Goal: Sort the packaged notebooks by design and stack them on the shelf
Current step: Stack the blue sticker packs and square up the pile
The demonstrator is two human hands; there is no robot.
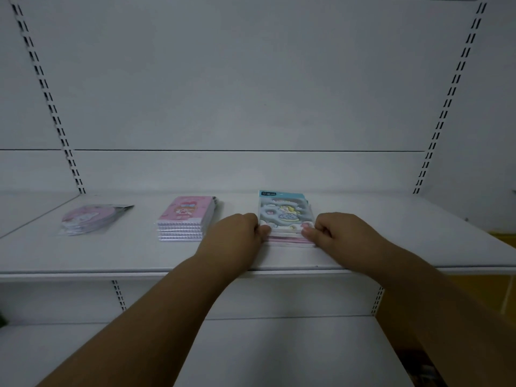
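Observation:
Three piles of packaged notebooks lie on the white shelf (391, 241). At the left is a pile of round pink ones (92, 217) in clear wrap. In the middle stands a stack of pink spiral notebooks (185, 219). On the right is a stack topped by a blue cloud-design notebook (284, 212). My left hand (237, 236) presses against this stack's near left corner, and my right hand (337, 233) grips its near right corner. Both hands pinch the edges of the stack.
The shelf's back panel and slotted uprights (444, 115) rise behind the piles. A lower white shelf (265, 350) lies under my forearms. Something yellow (502, 291) shows at the right edge, beyond the shelving.

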